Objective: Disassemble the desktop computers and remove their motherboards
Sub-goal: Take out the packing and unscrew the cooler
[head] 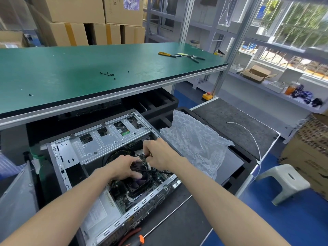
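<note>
Reaching into an opened computer case (pixel 99 150), both hands over the motherboard (pixel 134 190).
Right hand (pixel 158 153) pinches a small connector; left hand (pixel 124 168) curls round black cables (pixel 156 171) above the cooler; the case lies below the green bench (pixel 71 71), bubble wrap (pixel 193 142) beside it.

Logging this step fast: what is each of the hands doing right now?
Left hand: fingers curled down inside the computer case, at the black cables; grip cannot be told.
Right hand: pinching something small over the motherboard.
</note>
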Motion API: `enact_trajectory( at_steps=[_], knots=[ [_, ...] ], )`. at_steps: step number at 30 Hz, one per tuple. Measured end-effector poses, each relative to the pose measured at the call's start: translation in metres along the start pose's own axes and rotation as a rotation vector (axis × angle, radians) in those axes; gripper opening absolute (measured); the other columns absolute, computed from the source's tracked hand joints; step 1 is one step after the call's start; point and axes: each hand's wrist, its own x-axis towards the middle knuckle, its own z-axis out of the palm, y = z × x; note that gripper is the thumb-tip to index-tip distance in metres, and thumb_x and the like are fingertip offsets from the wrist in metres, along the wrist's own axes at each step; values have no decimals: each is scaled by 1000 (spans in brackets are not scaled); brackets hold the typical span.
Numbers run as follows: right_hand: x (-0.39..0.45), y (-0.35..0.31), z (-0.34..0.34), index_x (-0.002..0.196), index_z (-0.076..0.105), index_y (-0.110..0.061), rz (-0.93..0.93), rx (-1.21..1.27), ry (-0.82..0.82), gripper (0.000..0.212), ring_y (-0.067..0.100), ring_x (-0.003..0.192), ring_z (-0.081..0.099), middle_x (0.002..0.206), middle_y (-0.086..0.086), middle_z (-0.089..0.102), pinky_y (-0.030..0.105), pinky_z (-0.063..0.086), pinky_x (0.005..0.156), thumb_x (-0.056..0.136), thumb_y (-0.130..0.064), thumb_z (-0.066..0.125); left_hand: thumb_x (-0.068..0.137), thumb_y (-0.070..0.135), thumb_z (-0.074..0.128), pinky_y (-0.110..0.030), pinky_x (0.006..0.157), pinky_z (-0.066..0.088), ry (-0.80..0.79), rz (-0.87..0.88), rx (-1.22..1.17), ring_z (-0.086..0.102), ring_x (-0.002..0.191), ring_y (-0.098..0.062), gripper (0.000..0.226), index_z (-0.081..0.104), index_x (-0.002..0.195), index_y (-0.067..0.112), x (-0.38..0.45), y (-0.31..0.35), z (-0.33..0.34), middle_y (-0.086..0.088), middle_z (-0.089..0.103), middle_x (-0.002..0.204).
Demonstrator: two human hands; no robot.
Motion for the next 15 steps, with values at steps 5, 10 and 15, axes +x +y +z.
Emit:
enact_trajectory(
  at_steps=[5,10,15],
  knots=[
    [-1,3,1,94,54,-20,-46,0,-11,22,24,89,56,93,4,60,44,54,72,85,-3,64,89,42,71,-37,84,51,139,21,34,61,90,-18,20,72,95,24,3,-7,-6,4,69,95],
    [-4,5,2,92,58,-17,-105,-3,9,20,18,81,48,76,-8,52,34,46,65,82,-3,66,85,33,77,-33,94,43,143,73,94,53,108,-16,16,63,88,26,6,-15,-9,7,54,116],
    [-4,4,5,92,56,-15,-70,37,45,17,22,79,51,74,0,58,38,51,64,82,-11,69,78,35,83,-29,79,44,233,44,23,54,95,-15,33,54,93,31,1,-24,-7,7,56,107]
  ],
)
